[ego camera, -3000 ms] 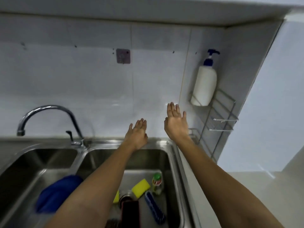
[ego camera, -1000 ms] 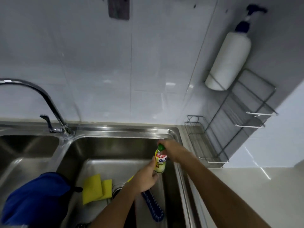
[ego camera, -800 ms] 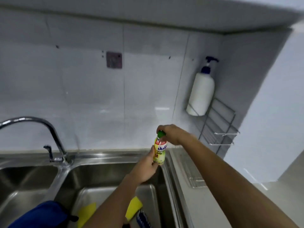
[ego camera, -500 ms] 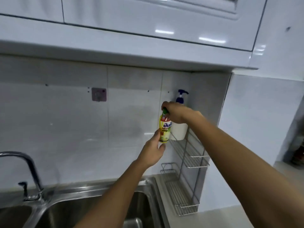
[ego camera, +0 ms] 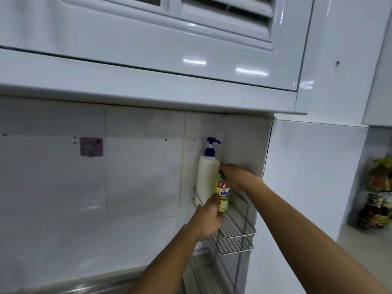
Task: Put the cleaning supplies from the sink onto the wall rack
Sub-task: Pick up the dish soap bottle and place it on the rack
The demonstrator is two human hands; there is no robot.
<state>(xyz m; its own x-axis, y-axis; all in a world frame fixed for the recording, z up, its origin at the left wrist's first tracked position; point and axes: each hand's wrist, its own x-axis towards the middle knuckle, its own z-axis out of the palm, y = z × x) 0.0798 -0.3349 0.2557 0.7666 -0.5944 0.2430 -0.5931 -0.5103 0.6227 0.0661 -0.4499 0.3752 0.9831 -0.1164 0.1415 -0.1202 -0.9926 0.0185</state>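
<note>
— Since the earlier frames, what had changed?
— Both hands had carried the small yellow bottle (ego camera: pixel 223 196) up out of the sink to the wall rack (ego camera: pixel 237 228); the view had risen with them, so the basin had dropped out of sight and only a strip of steel rim (ego camera: pixel 89 286) showed at the bottom edge.

— State of the right hand?
— The right hand (ego camera: pixel 234 176) was closed over the bottle's green cap, fingers curled around the top.

— And the left hand?
— The left hand (ego camera: pixel 209 217) was wrapped partly around the bottle's lower end, thumb and fingers against the label and base. Whether the base had reached the wire could not be told; the hand hid it.

— Position of the bottle?
— It stood roughly upright over the rack's upper shelf, just beside the white pump dispenser (ego camera: pixel 206 177), which already sat at the shelf's wall end. The two appeared to touch or nearly touch.

— Remaining features?
— A second wire shelf hung directly below, a third lower still. A pink adhesive hook (ego camera: pixel 91 147) was fixed to the tiled wall well to the left. White cabinets (ego camera: pixel 148 49) ran overhead. Some bottles (ego camera: pixel 379 200) stood blurred at far right.
</note>
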